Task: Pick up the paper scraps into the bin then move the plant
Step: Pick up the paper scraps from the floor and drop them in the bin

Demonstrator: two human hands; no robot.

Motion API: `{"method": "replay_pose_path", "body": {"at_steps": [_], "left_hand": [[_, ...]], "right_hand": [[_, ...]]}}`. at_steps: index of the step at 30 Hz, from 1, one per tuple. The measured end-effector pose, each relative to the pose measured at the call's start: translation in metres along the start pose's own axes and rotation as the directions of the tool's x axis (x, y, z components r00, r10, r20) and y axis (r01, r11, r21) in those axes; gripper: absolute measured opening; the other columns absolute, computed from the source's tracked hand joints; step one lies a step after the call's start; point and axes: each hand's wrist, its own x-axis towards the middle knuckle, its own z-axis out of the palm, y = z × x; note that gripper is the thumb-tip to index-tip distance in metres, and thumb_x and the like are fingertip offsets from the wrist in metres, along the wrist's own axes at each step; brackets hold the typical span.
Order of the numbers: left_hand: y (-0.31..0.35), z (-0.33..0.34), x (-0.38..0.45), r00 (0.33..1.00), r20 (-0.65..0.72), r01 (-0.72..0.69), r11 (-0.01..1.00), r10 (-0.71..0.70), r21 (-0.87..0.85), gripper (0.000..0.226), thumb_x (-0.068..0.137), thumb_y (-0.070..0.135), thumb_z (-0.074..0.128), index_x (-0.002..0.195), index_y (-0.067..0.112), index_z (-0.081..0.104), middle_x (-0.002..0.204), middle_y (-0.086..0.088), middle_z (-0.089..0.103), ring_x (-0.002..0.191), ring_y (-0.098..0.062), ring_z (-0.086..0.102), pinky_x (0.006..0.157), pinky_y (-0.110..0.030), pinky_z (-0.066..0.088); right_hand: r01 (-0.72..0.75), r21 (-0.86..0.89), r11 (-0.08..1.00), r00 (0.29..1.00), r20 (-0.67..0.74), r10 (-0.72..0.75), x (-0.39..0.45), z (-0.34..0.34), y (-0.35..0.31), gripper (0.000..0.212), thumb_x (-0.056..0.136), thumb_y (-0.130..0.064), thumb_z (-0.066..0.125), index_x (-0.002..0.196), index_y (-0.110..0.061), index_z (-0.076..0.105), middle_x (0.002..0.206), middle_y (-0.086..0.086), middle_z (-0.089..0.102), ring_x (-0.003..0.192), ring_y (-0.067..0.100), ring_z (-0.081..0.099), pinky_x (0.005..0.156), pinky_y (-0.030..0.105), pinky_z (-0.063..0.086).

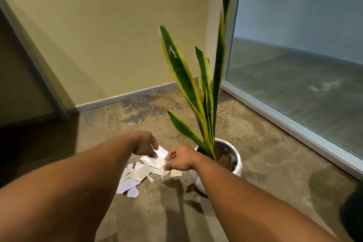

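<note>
1. Both of my hands reach down over the pile of torn white paper scraps (141,171) lying on the mottled brown concrete floor (265,153).
2. My left hand (145,145) has its fingers curled down and appears to pinch a white scrap at the far edge of the pile; motion blur hides the exact contact.
3. My right hand (179,160) is curled too, thumb and fingers closed on a scrap at the pile's right edge.
4. Key relation: the pile lies directly beneath and just nearer to me than both hands, with its long axis running from near-left to far-right. The left hand is closer to the bulk of it.
5. The green, yellow-edged snake plant (204,88) stands upright in a round, glossy white ceramic pot (236,163), which sits just to the right of the pile, close behind my right wrist.
6. Materials: the scraps are thin, flat, irregular and overlapping, so I judge they will need gathering in bunches.
7. No bin is in view, so I cannot tell which way the scraps must travel.
8. Plant step not yet begun.
</note>
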Motion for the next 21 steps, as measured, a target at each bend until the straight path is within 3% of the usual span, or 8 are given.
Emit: {"method": "replay_pose_path", "body": {"at_steps": [3, 7, 12, 15, 21], "left_hand": [[-0.017, 0.013, 0.022, 0.993, -0.114, 0.033, 0.997, -0.041, -0.069, 0.045, 0.087, 0.033, 0.071, 0.13, 0.023, 0.061, 0.127, -0.004, 0.063, 0.116, -0.023, 0.059, 0.1, -0.03, 0.046], [-0.026, 0.035, 0.061, 0.99, -0.131, 0.023, 0.979, -0.05, -0.2, 0.055, 0.087, 0.028, 0.07, 0.139, 0.02, 0.052, 0.137, -0.007, 0.057, 0.124, -0.024, 0.056, 0.101, -0.03, 0.044], [-0.031, 0.057, 0.108, 0.995, -0.097, 0.008, 0.987, -0.024, -0.163, 0.077, 0.083, 0.029, 0.071, 0.151, 0.018, 0.036, 0.145, -0.01, 0.05, 0.133, -0.028, 0.049, 0.108, -0.032, 0.042], [-0.035, 0.072, 0.134, 0.995, -0.099, -0.033, 0.993, 0.022, -0.112, 0.075, 0.088, 0.037, 0.066, 0.151, 0.019, 0.032, 0.148, -0.015, 0.044, 0.138, -0.032, 0.042, 0.112, -0.04, 0.038], [-0.042, 0.101, 0.16, 0.997, -0.036, -0.062, 0.998, 0.062, 0.012, 0.091, 0.077, 0.024, 0.077, 0.152, 0.022, 0.026, 0.157, -0.011, 0.022, 0.149, -0.031, 0.013, 0.117, -0.057, 0.023]], "right_hand": [[-0.032, -0.061, 0.998, 0.999, -0.017, 0.031, 0.027, 0.016, -0.007, 0.04, 0.079, -0.027, 0.079, 0.114, -0.013, 0.066, 0.11, 0.008, 0.066, 0.095, 0.023, 0.06, 0.086, 0.031, 0.051], [-0.076, -0.153, 0.985, 0.997, -0.04, 0.071, 0.067, 0.038, -0.005, 0.048, 0.079, -0.026, 0.074, 0.123, -0.012, 0.06, 0.123, 0.015, 0.063, 0.11, 0.031, 0.062, 0.084, 0.031, 0.051], [-0.22, -0.185, 0.958, 0.975, -0.03, 0.218, 0.111, 0.076, 0.006, 0.06, 0.082, -0.023, 0.071, 0.136, -0.009, 0.049, 0.138, 0.017, 0.05, 0.123, 0.033, 0.055, 0.099, 0.037, 0.05], [-0.288, -0.196, 0.937, 0.957, -0.083, 0.277, 0.133, 0.091, 0.015, 0.066, 0.084, -0.024, 0.069, 0.143, -0.011, 0.041, 0.144, 0.017, 0.04, 0.132, 0.036, 0.045, 0.107, 0.043, 0.044], [-0.451, -0.217, 0.866, 0.887, -0.221, 0.407, 0.156, 0.107, 0.039, 0.096, 0.077, -0.047, 0.076, 0.153, -0.026, 0.022, 0.154, 0.013, 0.024, 0.139, 0.037, 0.029, 0.11, 0.048, 0.039]]}}
